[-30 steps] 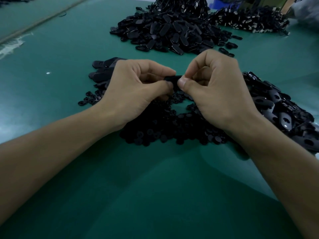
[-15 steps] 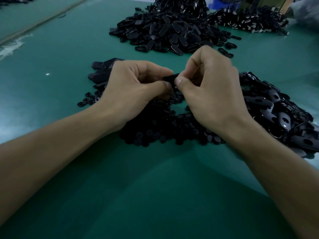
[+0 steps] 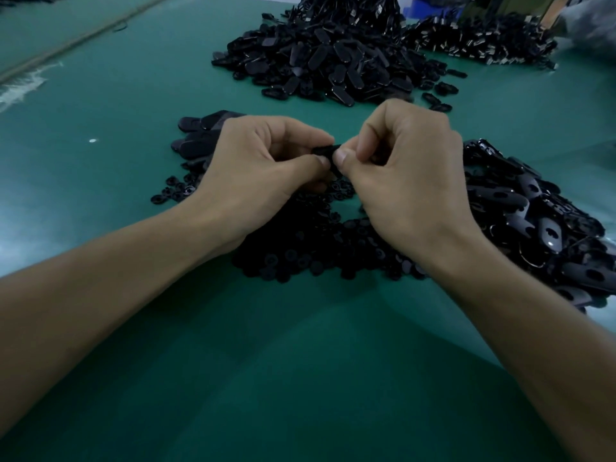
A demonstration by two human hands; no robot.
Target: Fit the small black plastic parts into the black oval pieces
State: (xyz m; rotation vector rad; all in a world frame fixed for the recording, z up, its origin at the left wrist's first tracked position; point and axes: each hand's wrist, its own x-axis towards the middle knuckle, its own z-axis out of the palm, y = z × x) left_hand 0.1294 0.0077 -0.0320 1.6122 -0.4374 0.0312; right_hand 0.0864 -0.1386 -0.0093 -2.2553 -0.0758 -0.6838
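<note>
as left hand (image 3: 263, 168) grips oval piece (image 3: 324, 150), right hand (image 3: 410, 175) pinches lower

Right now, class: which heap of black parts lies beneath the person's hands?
The heap of small round parts, nearest the camera; the right heap and far heap hold larger oval pieces.

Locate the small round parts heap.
Head view, centre: the heap lies on the green mat beneath the left hand and right hand, oval-piece pile to its right.
</note>
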